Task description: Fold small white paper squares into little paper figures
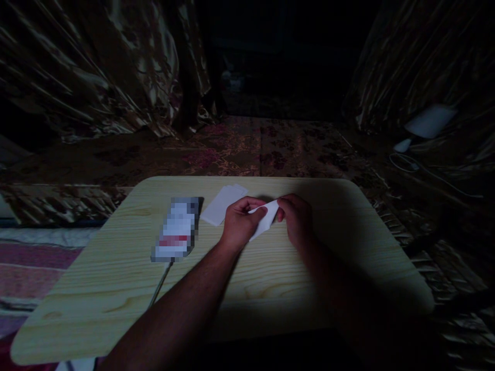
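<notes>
Both my hands meet over the far middle of a light wooden table (116, 288). My left hand (240, 222) is closed, pinching the left side of a small white paper (266, 217). My right hand (296, 219) is closed too, gripping the paper's upper right corner. The paper is bent between them, just above the tabletop. Just left of my left hand, a small stack of white papers (221, 204) lies flat on the table.
A phone (177, 230) with a lit screen lies on the table's left part, a cable (160, 284) running from it toward the near edge. Patterned carpet (263, 149) and shiny curtains (96, 67) surround the table. A white object (429, 121) and cords lie at the right.
</notes>
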A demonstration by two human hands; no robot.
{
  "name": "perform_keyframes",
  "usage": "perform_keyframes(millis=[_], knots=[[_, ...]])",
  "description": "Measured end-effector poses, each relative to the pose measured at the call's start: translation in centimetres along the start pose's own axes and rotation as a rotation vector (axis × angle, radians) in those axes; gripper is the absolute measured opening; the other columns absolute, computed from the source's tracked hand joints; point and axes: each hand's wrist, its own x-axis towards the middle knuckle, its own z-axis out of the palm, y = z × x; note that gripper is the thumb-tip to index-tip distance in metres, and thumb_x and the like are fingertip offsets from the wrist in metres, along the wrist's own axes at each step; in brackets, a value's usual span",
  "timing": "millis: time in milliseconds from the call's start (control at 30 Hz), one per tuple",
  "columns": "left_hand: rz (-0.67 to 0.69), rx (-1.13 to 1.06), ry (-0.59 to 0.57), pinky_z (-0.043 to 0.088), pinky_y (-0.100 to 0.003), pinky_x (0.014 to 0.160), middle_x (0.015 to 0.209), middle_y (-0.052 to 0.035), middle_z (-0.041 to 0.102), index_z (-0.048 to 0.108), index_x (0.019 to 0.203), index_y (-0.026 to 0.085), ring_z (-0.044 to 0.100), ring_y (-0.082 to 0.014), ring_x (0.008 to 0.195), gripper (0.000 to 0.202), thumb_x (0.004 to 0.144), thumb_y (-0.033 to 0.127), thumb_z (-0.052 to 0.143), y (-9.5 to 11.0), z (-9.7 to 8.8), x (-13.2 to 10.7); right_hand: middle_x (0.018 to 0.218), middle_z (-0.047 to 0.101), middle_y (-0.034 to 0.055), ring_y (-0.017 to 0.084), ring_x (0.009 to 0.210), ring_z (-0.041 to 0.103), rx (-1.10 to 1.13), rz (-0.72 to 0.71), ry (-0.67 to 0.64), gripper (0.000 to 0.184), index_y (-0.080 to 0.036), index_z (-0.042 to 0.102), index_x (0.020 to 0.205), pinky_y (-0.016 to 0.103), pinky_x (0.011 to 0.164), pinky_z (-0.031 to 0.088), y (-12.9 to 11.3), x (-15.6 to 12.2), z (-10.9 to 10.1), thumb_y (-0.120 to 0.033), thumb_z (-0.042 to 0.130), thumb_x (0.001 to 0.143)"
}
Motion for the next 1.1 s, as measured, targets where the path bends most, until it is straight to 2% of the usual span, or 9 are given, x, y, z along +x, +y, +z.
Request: perform_keyframes(millis=[333, 467, 667, 1100], knots=[[-0.004, -0.026, -0.002, 0.045, -0.022, 0.056, 0.075, -0.0023, 0.07, 0.072, 0.082, 0.015, 0.058, -0.011, 0.06, 0.023, 0.064, 0.028, 0.08, -0.02, -0.07, 0.05, 0.047, 0.052, -0.006, 0.01, 0.044, 0.046, 0.014, 0.046, -0.036, 0.017, -0.019, 0.061, 0.071, 0.024, 0.048, 0.037, 0.05, 0.13, -0.18, -0.034, 0.065, 0.077], [-0.006, -0.053, 0.007, 0.045, -0.022, 0.056, 0.073, -0.002, 0.07, 0.072, 0.082, 0.015, 0.058, -0.011, 0.059, 0.023, 0.064, 0.027, 0.08, -0.16, -0.09, 0.15, 0.047, 0.052, -0.0057, 0.009, 0.045, 0.046, 0.014, 0.089, -0.084, 0.018, -0.018, 0.059, 0.067, 0.023, 0.048, 0.037, -0.29, -0.06, -0.07, -0.033, 0.065, 0.075], [0.005, -0.055, 0.011, 0.046, -0.023, 0.057, 0.074, -0.0027, 0.071, 0.072, 0.082, 0.015, 0.06, -0.0118, 0.06, 0.023, 0.064, 0.027, 0.08, -0.09, -0.04, 0.14, 0.047, 0.053, -0.0051, 0.01, 0.045, 0.047, -0.019, 0.12, -0.081, 0.021, -0.018, 0.057, 0.064, 0.023, 0.048, 0.037, -0.79, -0.19, 0.1, -0.035, 0.065, 0.074], [-0.005, -0.022, -0.007, 0.045, -0.023, 0.055, 0.074, -0.0028, 0.07, 0.072, 0.081, 0.015, 0.059, -0.0112, 0.059, 0.023, 0.065, 0.028, 0.08, -0.12, -0.04, 0.08, 0.046, 0.05, -0.0059, 0.009, 0.044, 0.045, -0.009, 0.023, -0.06, 0.026, -0.019, 0.058, 0.064, 0.023, 0.049, 0.036, -0.36, -0.05, -0.06, -0.037, 0.061, 0.083]])
